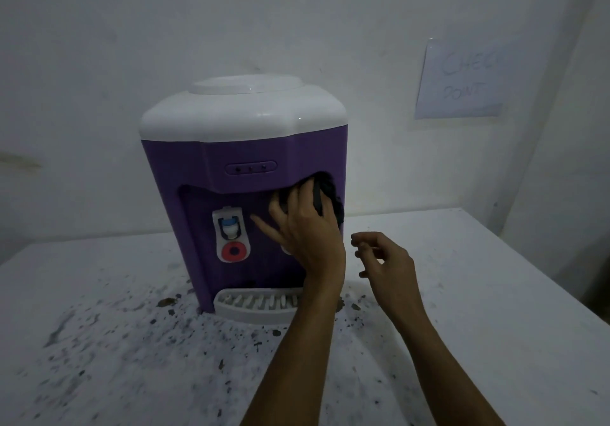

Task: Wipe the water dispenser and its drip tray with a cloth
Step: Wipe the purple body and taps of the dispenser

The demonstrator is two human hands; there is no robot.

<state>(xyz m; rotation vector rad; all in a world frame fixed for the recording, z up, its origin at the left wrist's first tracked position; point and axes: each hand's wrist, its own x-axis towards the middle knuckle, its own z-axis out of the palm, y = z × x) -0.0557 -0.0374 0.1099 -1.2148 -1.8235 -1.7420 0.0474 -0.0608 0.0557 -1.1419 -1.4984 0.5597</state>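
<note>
A purple water dispenser (231,148) with a white top stands on a white table (478,293). Its white drip tray (254,306) juts out at the base. My left hand (307,231) grips a bunched dark cloth (333,194) and presses it into the upper right of the tap recess, hiding the right tap. The left tap (231,227), white with a red ring, is in plain sight. My right hand (383,260) hovers just right of the dispenser with loosely curled fingers, holding nothing.
Dark specks and smears of dirt (138,326) cover the table around and in front of the dispenser. A paper note (462,79) hangs on the wall at the right. The wall stands close behind the dispenser.
</note>
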